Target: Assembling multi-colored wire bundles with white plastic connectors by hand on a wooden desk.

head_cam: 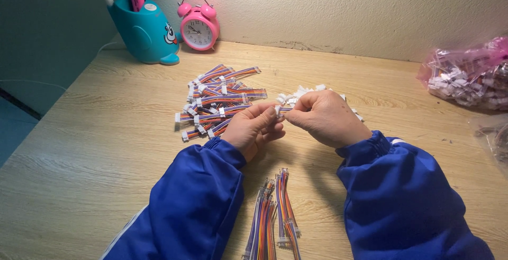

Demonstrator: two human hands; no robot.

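- Head view: the left hand (pixel 255 128) and the right hand (pixel 327 117) meet above the middle of the wooden table (pixel 100 149), fingertips pinched together on one short multicoloured ribbon cable (pixel 283 110) held between them
- Both hands are clamped on that cable; its white end shows at the left fingertips
- Just left of the hands lies a pile of finished cables (pixel 219 104) with white connectors
- Behind the right hand sits a small heap of loose white connectors (pixel 302 91)
- Near, between the blue sleeves (pixel 196 202), lie bare cable strips (pixel 275 217)
- Far left stand a teal pen holder (pixel 144 29) and a pink alarm clock (pixel 199 24)
- Far right rests a clear bag of parts (pixel 468 74)
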